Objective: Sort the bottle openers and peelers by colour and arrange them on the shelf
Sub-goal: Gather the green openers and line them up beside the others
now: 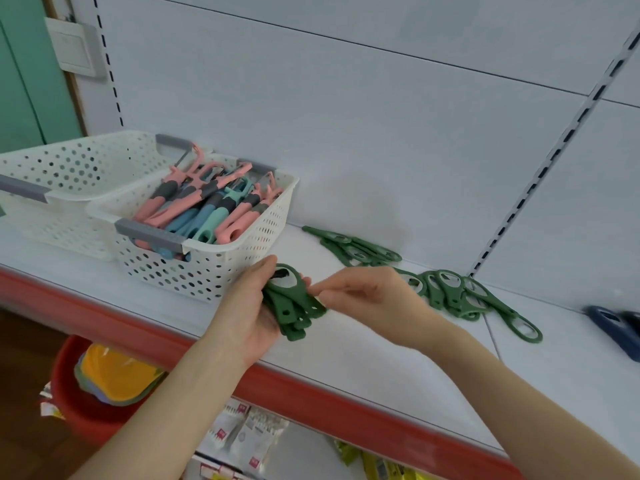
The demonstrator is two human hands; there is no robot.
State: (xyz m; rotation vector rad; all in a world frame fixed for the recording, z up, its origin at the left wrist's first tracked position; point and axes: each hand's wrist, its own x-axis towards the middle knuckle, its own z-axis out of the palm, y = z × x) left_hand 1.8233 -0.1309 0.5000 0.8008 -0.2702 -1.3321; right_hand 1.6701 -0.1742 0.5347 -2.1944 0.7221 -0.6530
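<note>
My left hand (247, 311) grips a fanned stack of several green bottle openers (294, 306) just above the white shelf (363, 355). My right hand (367, 294) is beside it, its fingertips pinching the edge of the top opener in that stack. More green openers (453, 296) lie spread on the shelf to the right. Another green group (353, 249) lies further back by the wall. Dark blue openers (620, 327) sit at the far right edge. A white perforated basket (221, 265) holds pink, blue and teal peelers (211, 206).
A second white basket (62, 171) stands behind the first at the left. The shelf has a red front rail (311, 386). Below it are a red bucket (79, 403) with coloured items and packaged goods (249, 434). A slotted upright (554, 157) runs along the back panel.
</note>
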